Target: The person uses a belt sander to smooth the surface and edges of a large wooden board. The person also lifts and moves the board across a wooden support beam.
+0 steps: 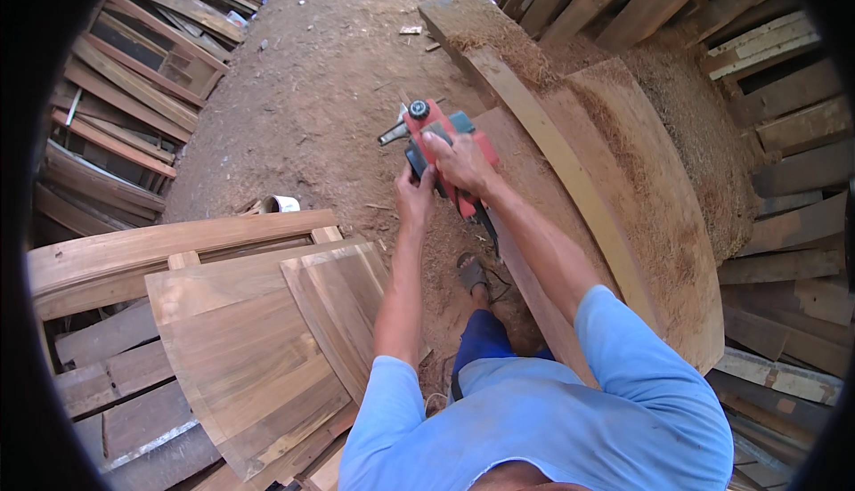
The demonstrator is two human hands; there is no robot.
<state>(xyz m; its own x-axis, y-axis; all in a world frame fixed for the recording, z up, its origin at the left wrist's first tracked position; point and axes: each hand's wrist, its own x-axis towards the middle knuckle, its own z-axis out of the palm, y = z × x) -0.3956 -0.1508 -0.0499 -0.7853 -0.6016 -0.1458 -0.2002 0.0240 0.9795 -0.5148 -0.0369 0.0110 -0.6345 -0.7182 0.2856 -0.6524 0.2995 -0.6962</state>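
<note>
A red and black electric hand planer (482, 146) with a round black knob is held up in front of me, over the edge between the bare ground and the workbench. My right hand (461, 163) is wrapped round its body from above. On the near left side, my left hand (415, 195) grips the planer's dark side part, its fingertips partly hidden. A grey metal piece (392, 134) sticks out to the left of the tool. From its rear a dark cord (490, 228) hangs down. To the right of the planer, a long narrow wooden board (570, 175) lies on the bench.
The wide wooden workbench (686, 251) carries wood shavings (512, 46). At lower left are joined wooden panels (249, 340) and a frame rail (178, 242); a white container (284, 204) stands behind them. Stacked planks (802, 197) line the right, more timber (134, 90) the left.
</note>
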